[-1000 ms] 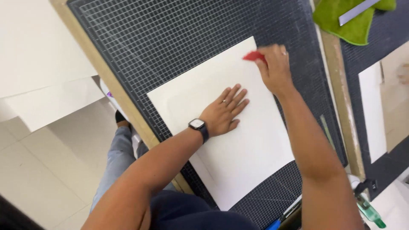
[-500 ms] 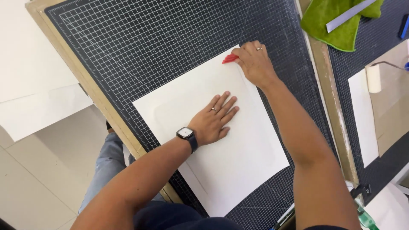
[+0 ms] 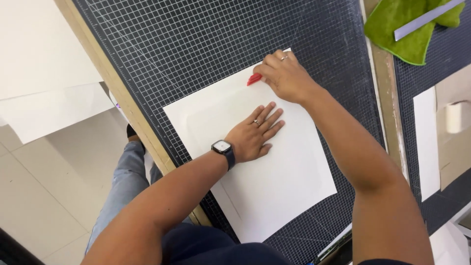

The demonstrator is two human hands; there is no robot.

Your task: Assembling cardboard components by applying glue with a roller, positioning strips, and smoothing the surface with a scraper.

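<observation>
Both hands work on a white sheet [image 3: 274, 181] lying on a dark gridded cutting mat [image 3: 196, 44] in the middle of the frame. Left hand [image 3: 255, 135], with a ring and a dark watch [image 3: 223, 148] at the wrist, lies flat and spread on the sheet near its centre, gripping nothing, fingers pointing to the upper right. Right hand [image 3: 284, 76], also ringed, is closed around a small red tool [image 3: 254, 79] at the sheet's upper edge; the tool's tip touches the paper just left of the fingers.

The mat covers a worktop with a pale wooden edge [image 3: 122, 103] running diagonally at the left. Beyond it, upper left, lie more white sheets [image 3: 44, 73] over a tiled floor. Upper right, a green cloth [image 3: 402, 29] carries a metal ruler [image 3: 427, 18]. At the right edge sit a narrow white strip [image 3: 426, 142], brown card and a roll of tape [image 3: 454, 118].
</observation>
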